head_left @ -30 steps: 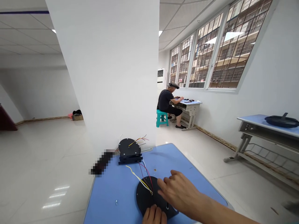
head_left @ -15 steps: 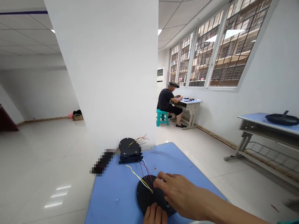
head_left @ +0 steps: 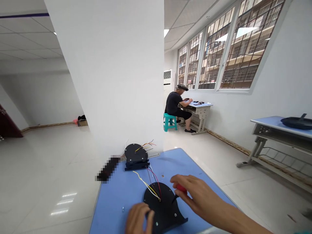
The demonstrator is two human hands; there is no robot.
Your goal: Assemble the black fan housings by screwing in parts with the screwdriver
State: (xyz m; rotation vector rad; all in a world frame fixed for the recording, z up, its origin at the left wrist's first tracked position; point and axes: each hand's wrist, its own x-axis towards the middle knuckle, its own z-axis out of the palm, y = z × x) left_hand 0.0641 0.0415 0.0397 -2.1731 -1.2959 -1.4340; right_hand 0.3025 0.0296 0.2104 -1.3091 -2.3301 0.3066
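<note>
A black disc-shaped metal plate [head_left: 167, 203] with a cut-away side lies on the blue desk, with small silver screws in its face. White and yellow wires [head_left: 149, 188] run out of its middle, and red and dark ones lead toward the back. My right hand [head_left: 198, 195] is closed around a red-handled screwdriver [head_left: 180, 188]; its dark shaft points down at the plate's right part. At the plate's lower left, my left hand [head_left: 137, 217] is closed, with something dark between thumb and fingers that looks like the plate's edge.
Similar black plates [head_left: 136, 153] with loose wires are stacked at the back of the blue desk [head_left: 109, 201], against a white pillar [head_left: 117, 81]. A small clear or silver piece [head_left: 123, 209] lies at left. Further off, a person [head_left: 174, 104] sits at another desk. A black tray [head_left: 296, 123] rests on a desk at right.
My left hand has shifted left, from the plate's near part to its left edge. My right hand has moved right and slightly up, bringing the red screwdriver into sight.
</note>
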